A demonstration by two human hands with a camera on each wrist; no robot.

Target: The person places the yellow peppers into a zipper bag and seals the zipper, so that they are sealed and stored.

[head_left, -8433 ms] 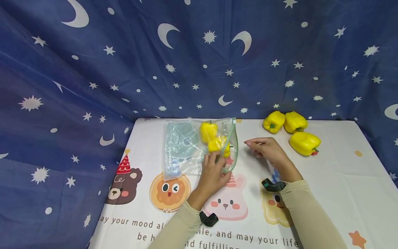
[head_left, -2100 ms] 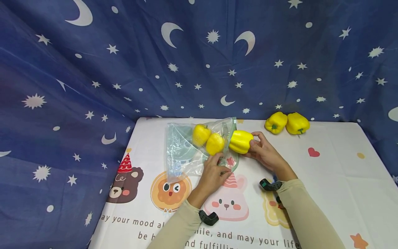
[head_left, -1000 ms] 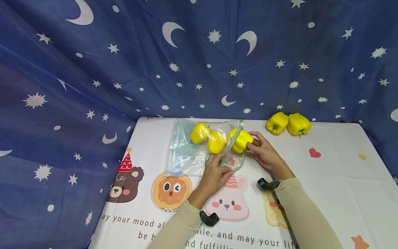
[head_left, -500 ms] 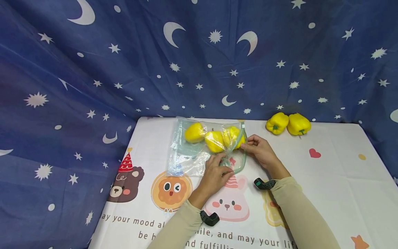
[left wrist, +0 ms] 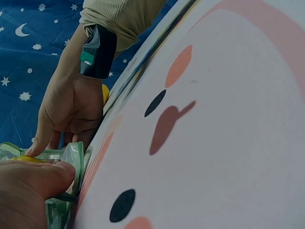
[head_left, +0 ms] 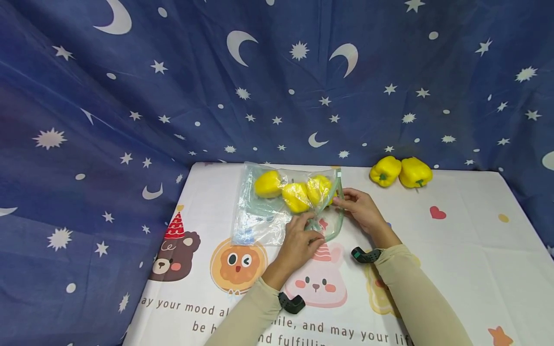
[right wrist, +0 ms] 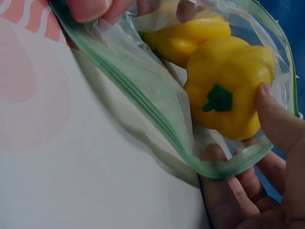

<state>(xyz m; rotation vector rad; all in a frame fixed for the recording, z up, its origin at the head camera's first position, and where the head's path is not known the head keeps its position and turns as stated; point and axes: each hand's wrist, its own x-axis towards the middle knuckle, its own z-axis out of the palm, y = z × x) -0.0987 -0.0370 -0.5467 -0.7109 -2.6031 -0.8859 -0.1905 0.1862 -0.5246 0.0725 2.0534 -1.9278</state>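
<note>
A clear zip bag with a green-edged mouth lies on the table, its mouth facing right. Three yellow bell peppers are inside, the rightmost pepper just within the mouth. In the right wrist view this pepper shows its green stem toward the opening, and another pepper lies behind it. My right hand has its thumb against the pepper, with the other fingers around the bag's lower rim. My left hand pinches the near edge of the mouth, keeping it spread.
Two more yellow bell peppers, a left one and a right one, sit side by side at the table's back edge. A printed white cloth covers the table. A blue star-patterned curtain hangs behind and at the left.
My right hand has picked up a third pepper from the right and moved it left into the bag. The peppers inside have shifted left. My left hand stays at the bag's near edge.
</note>
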